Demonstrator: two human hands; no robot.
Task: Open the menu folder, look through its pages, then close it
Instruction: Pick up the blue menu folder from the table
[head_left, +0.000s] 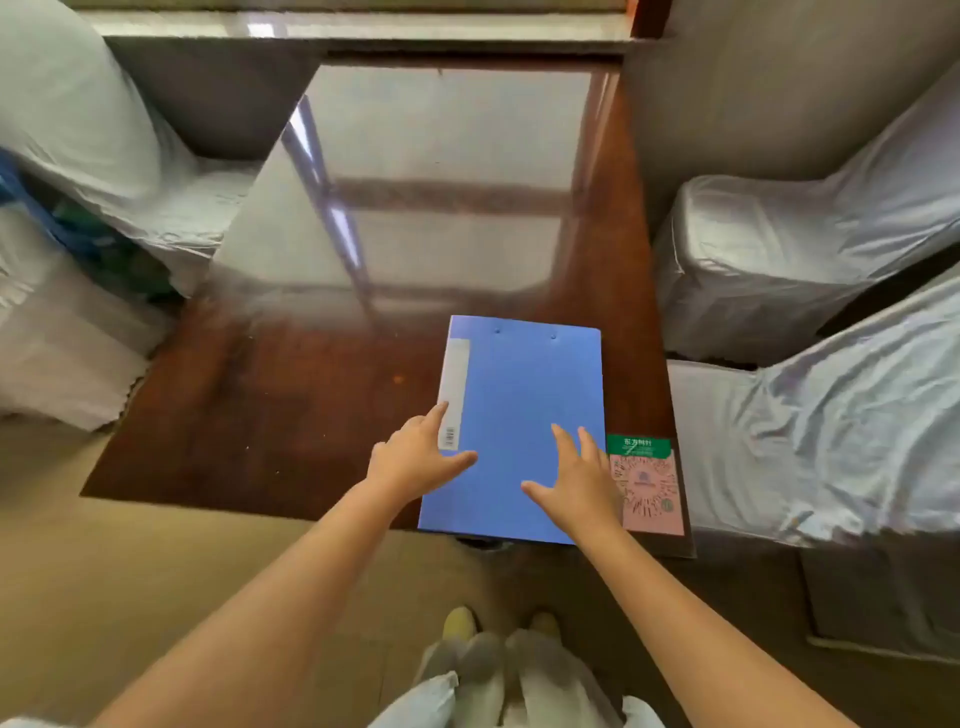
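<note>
Head view: left hand and right hand spread over closed folder.

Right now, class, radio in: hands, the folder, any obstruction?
Left hand open at spine edge, right hand open, over the cover. Flat blue plastic folder closed on glossy brown table. Pink-and-green QR card beside it, no obstruction.

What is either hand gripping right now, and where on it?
Nothing is gripped. The blue folder lies closed on the table. The left hand is spread open at its left edge, the right hand open over the cover.
</note>
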